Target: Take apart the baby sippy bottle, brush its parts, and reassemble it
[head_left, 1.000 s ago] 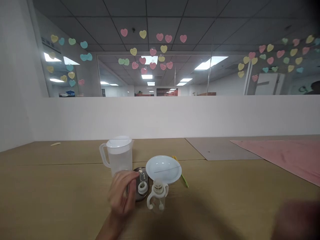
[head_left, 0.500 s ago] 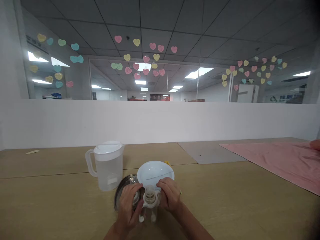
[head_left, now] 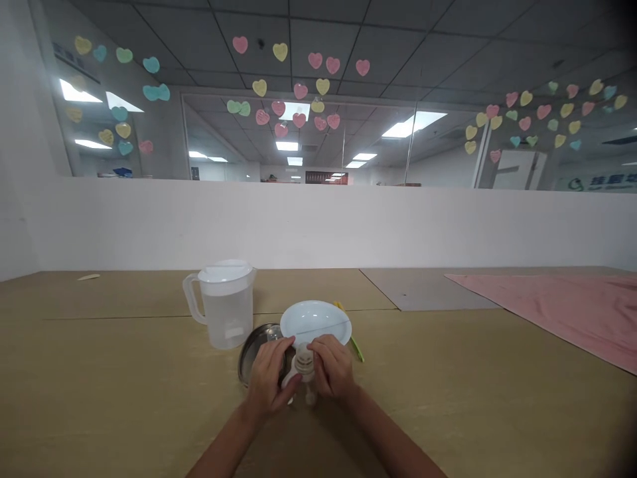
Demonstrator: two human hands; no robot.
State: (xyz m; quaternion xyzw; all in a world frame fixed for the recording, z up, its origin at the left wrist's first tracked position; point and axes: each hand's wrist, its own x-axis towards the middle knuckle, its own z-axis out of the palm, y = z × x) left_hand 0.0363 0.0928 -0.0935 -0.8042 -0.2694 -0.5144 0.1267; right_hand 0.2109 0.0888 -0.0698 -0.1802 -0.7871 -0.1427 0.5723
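Note:
Between my hands stands a small clear bottle [head_left: 304,362] with a threaded neck and a white handled collar; its lower part is partly hidden. My left hand [head_left: 269,378] is closed around its left side, thumb along the white handle. My right hand [head_left: 334,369] has curled fingers, with the fingertips at the right of the bottle's neck. Just behind is a white oval bowl [head_left: 314,311] with a thin line across it. A round metal dish [head_left: 249,355] lies partly under my left hand, with something clear in it.
A translucent lidded pitcher [head_left: 229,315] stands to the left behind the dish. A yellow-green stick-like thing [head_left: 357,348] pokes out right of the bowl. Farther right lie a grey sheet [head_left: 428,292] and a pink cloth [head_left: 562,305]. A white wall [head_left: 318,222] closes off the back.
The view has tilted down slightly, so everything sits higher. My right fingertips have moved in closer to the bottle's neck. A hand at the far right edge is out of view now.

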